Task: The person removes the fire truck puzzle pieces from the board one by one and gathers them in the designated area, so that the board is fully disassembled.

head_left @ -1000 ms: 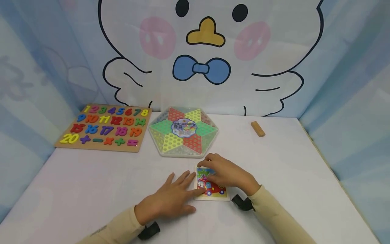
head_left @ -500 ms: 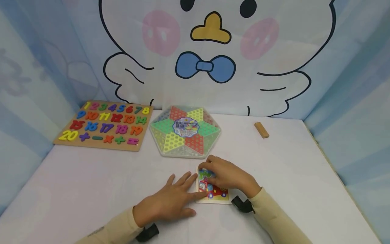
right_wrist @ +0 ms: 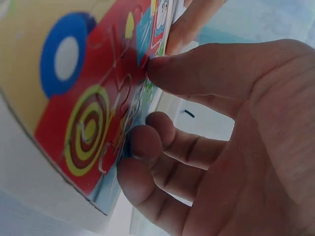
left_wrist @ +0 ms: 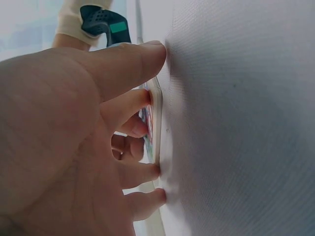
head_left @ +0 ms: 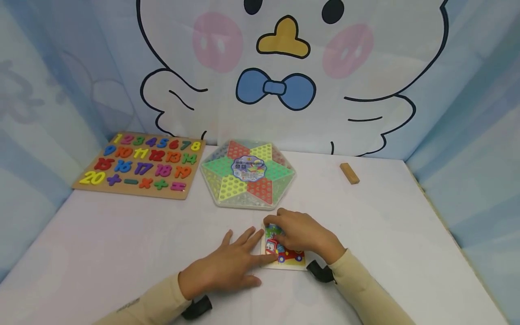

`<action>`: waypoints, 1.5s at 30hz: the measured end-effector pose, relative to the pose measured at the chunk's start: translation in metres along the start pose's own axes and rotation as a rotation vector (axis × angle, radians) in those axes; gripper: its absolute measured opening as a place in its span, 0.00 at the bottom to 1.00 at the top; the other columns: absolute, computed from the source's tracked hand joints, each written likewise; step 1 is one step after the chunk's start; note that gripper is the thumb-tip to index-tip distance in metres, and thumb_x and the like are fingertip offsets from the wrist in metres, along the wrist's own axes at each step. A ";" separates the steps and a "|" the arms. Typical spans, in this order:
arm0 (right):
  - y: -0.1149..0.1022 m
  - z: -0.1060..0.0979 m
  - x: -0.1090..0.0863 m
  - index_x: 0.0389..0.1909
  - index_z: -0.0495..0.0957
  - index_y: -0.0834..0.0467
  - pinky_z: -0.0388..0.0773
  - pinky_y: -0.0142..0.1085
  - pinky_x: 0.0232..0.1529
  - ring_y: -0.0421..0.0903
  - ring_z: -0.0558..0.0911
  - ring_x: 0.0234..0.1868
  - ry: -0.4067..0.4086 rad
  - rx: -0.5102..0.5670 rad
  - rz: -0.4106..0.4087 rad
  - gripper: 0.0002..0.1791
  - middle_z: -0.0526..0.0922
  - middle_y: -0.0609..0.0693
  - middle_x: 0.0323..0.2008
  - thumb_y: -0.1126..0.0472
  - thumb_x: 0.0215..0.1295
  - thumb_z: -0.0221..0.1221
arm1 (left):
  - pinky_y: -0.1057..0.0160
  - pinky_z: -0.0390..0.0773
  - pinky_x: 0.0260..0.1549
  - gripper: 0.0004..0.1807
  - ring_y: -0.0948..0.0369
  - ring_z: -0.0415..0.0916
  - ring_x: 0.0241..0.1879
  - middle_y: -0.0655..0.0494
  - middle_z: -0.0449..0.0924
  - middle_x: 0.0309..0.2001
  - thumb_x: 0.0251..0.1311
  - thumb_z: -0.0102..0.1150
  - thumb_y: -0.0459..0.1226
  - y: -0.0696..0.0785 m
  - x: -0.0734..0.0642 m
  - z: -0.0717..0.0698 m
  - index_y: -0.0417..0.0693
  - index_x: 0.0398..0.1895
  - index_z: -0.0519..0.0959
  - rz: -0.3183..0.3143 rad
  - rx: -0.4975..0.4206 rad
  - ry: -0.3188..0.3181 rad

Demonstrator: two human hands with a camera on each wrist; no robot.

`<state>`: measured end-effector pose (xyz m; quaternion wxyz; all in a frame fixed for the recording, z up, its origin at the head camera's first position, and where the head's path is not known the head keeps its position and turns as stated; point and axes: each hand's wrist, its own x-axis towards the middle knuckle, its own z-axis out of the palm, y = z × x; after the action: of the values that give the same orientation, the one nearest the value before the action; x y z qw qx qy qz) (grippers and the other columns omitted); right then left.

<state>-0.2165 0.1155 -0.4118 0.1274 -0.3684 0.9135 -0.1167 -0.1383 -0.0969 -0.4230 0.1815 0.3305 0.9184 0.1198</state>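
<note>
A small jigsaw puzzle (head_left: 293,260) with a red truck picture in a pale frame lies flat on the white table. My left hand (head_left: 229,267) lies palm down at its left side, fingers spread. One finger rests on the picture; other fingertips meet the frame's edge (left_wrist: 156,130) in the left wrist view. From the far right, my right hand (head_left: 306,232) arches over the puzzle and covers its upper right part. In the right wrist view, its thumb (right_wrist: 167,71) presses on the picture, and the curled fingers (right_wrist: 140,179) grip toward the far edge. Cut lines between pieces show there.
Behind the puzzle stands a hexagonal Chinese checkers box (head_left: 248,174). A wooden number board (head_left: 134,191) with coloured numerals lies at the back left. A small wooden block (head_left: 350,173) sits at the back right. A printed curtain (head_left: 276,122) hangs behind the table.
The head view has shifted slightly, so the whole scene sits a little differently. Both hands stay at the puzzle in nearly the same pose.
</note>
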 end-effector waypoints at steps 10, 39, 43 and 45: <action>0.008 -0.001 0.003 0.57 0.78 0.53 0.74 0.37 0.30 0.40 0.74 0.27 -0.058 0.131 -0.013 0.17 0.82 0.46 0.32 0.65 0.69 0.63 | 0.26 0.51 0.66 0.33 0.45 0.44 0.80 0.46 0.48 0.81 0.67 0.62 0.54 0.000 0.000 -0.002 0.77 0.75 0.67 -0.008 -0.015 -0.009; 0.015 0.010 0.008 0.45 0.73 0.54 0.74 0.41 0.45 0.45 0.74 0.40 0.045 0.237 -0.076 0.12 0.74 0.47 0.39 0.68 0.65 0.63 | 0.26 0.55 0.65 0.33 0.44 0.47 0.79 0.45 0.51 0.80 0.67 0.63 0.54 -0.001 -0.001 -0.001 0.76 0.75 0.67 0.013 0.016 0.002; 0.015 0.011 0.009 0.47 0.74 0.56 0.75 0.42 0.47 0.45 0.74 0.41 0.044 0.248 -0.070 0.12 0.75 0.47 0.39 0.68 0.65 0.64 | 0.26 0.55 0.65 0.33 0.44 0.47 0.79 0.45 0.51 0.81 0.67 0.63 0.54 -0.001 -0.001 -0.001 0.76 0.75 0.67 0.012 0.020 0.002; 0.014 0.011 0.009 0.47 0.75 0.57 0.75 0.43 0.48 0.44 0.75 0.41 0.041 0.252 -0.063 0.12 0.75 0.47 0.40 0.68 0.65 0.64 | 0.26 0.55 0.65 0.33 0.44 0.47 0.79 0.45 0.51 0.80 0.67 0.63 0.54 -0.001 -0.002 -0.001 0.76 0.75 0.68 0.012 0.021 0.005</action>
<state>-0.2283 0.1183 -0.4276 0.1502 -0.3754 0.8820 -0.2420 -0.1380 -0.0988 -0.4219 0.1752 0.3375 0.9180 0.1121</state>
